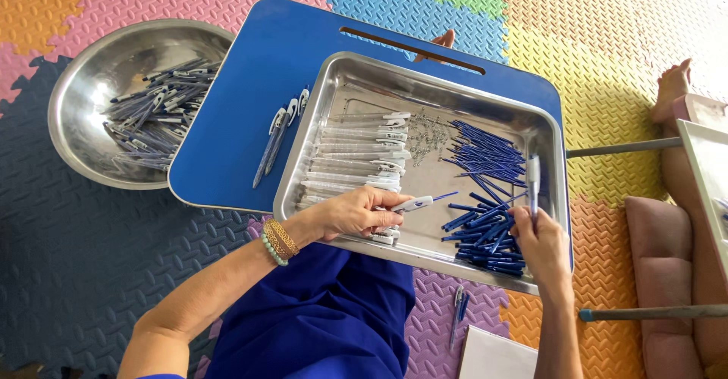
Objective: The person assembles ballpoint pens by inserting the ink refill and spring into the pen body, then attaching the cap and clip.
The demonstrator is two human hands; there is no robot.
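Both hands [356, 214] [540, 241] hold pens [419, 203] over tray [341, 83]

blue lap table [250, 121] | steel tray [345, 83] | three pens [277, 136]

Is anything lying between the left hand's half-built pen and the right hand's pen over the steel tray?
Nothing visible does. The left hand holds a pen with a blue refill sticking out, pointing toward the right hand, which holds another pen upright. Between them lies only the pile of refills, low on the tray floor.
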